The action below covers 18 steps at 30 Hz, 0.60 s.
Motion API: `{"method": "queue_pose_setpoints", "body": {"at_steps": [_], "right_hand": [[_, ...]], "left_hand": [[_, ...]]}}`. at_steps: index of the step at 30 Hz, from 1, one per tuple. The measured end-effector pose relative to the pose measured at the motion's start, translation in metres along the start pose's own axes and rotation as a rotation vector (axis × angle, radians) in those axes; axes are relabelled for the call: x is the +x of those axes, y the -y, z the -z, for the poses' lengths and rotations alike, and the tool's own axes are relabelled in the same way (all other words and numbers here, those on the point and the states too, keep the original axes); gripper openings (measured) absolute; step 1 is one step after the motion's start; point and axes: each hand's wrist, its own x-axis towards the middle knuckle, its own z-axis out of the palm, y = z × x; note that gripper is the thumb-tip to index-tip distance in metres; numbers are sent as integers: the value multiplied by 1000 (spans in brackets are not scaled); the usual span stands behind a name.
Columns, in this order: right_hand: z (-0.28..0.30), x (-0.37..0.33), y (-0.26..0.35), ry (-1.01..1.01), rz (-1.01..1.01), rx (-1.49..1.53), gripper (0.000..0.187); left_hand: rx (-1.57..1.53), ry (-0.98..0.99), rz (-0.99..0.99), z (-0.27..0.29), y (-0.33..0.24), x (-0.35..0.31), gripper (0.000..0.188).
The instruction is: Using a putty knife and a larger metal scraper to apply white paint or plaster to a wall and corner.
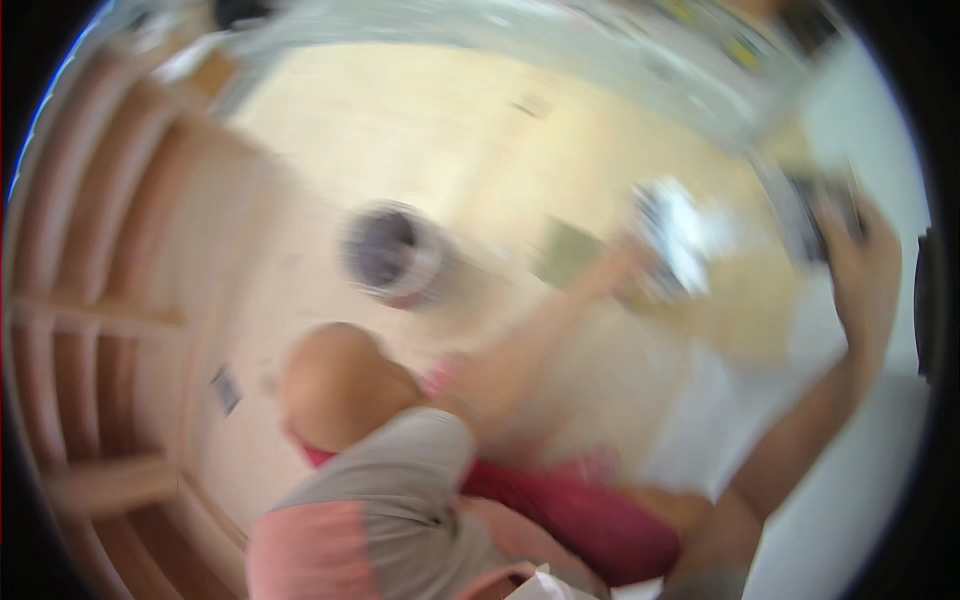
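Observation:
My left hand (pixel 628 258) reaches forward past my bent left knee (pixel 340 385). It grips a bright, flat-looking object (pixel 682 240) with a dark striped edge, whose kind the blur hides. At the far right, beside the pale wall (pixel 885 400), my right hand (pixel 862 245) is closed around a dark, flat-looking tool (pixel 808 215). The thumb lies over that tool, and smearing obscures its exact shape. A greenish square patch (pixel 568 250) lies on the floor next to the left wrist. Left of it stands a dark, round bucket (pixel 395 250).
Brown wooden steps or shelves (pixel 110 200) line the left side. A small grey rectangle (pixel 227 390) lies on the beige floor (pixel 380 120) near them. Blurred clutter (pixel 740 40) stretches along the far edge. A pale sheet-like area (pixel 700 430) spreads below the right forearm.

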Motion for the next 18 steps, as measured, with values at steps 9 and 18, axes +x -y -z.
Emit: {"method": "queue_pose_setpoints", "body": {"at_steps": [9,18], "right_hand": [[-4,15,-162,51,-78,99,25],[-9,-51,-134,-200,-324,415,24]], "left_hand": [[-1343,-379,679,14,-121,66,62],[-1404,-281,645,45,-104,55,23]]}}
